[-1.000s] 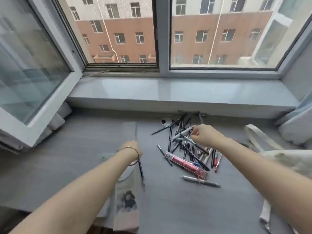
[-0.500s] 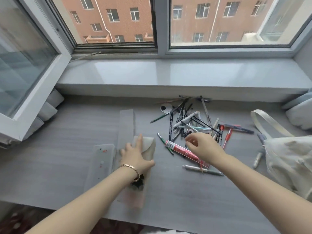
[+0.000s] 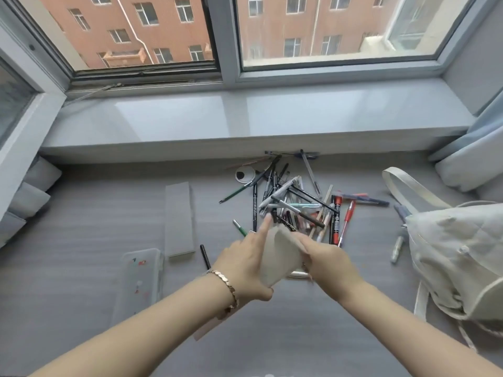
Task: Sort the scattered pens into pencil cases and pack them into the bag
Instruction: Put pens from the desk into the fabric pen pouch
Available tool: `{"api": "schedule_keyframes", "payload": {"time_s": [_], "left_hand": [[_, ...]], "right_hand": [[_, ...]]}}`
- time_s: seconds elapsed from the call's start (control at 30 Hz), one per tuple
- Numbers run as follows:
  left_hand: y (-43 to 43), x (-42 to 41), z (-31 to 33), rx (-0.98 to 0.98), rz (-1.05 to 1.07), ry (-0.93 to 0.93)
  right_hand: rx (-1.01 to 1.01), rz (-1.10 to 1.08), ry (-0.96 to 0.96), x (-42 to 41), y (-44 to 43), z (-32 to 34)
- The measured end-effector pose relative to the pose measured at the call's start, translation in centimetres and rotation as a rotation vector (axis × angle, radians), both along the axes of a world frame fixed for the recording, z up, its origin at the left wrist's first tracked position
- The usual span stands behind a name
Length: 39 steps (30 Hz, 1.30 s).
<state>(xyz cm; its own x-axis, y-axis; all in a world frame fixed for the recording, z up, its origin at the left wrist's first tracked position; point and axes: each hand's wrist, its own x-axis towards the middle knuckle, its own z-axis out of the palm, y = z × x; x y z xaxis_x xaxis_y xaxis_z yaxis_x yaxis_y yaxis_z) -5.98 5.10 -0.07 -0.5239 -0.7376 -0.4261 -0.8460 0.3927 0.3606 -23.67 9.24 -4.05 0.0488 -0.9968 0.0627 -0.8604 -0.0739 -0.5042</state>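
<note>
Head view, looking down. Left hand and right hand both closed around a soft beige fabric pencil case, lifted above the grey, faintly grained tabletop; left index finger stretched out straight, gold link bracelet on that wrist. Just beyond, toward the tabletop's far edge, a loose tangle of slim pens, black, grey and red. Toward the left edge, a flat grey rectangular case and a frosted clear plastic case, near each other. At the right edge, a slumped cream canvas bag with a looped strap. Beyond, a glossy pale windowsill below windows facing red brick buildings.
</note>
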Motion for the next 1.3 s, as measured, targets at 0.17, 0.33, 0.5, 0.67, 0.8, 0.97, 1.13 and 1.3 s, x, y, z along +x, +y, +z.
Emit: {"api": "schedule_keyframes", "payload": {"time_s": [0.17,0.33,0.5,0.67,0.8,0.97,1.13,1.3], "left_hand": [[-0.9,3.1,-1.1,-0.126,-0.023,-0.05],[-1.2,3.8,-0.5,0.1,0.183,0.083],[-1.9,4.2,-2.0,0.164,0.654,0.383],[-2.5,5.6,-3.0,0.094,0.837,0.316],[-2.1,6.1,-3.3,0.083,0.842,0.284],[-1.6,6.2,-3.1,0.037,0.819,0.256],[-1.3,6.6,-3.3,0.005,0.76,0.205],[0.1,5.3,-2.5,-0.03,0.602,0.206]], "right_hand": [[0.187,-0.548,-0.577,-4.5,-3.0,1.3],[0.095,-0.551,-0.713,-4.0,-4.5,2.2],[0.083,-0.322,-0.75,-1.3,-4.6,2.5],[0.177,0.034,0.287,-0.2,-2.3,-2.3],[0.224,0.107,0.481,0.5,-1.4,-4.5],[0.138,0.108,0.418,-0.5,-1.7,-3.2],[0.113,-0.203,-0.183,-2.7,-1.7,2.1],[0.182,0.104,0.064,-3.0,-2.0,8.3]]}}
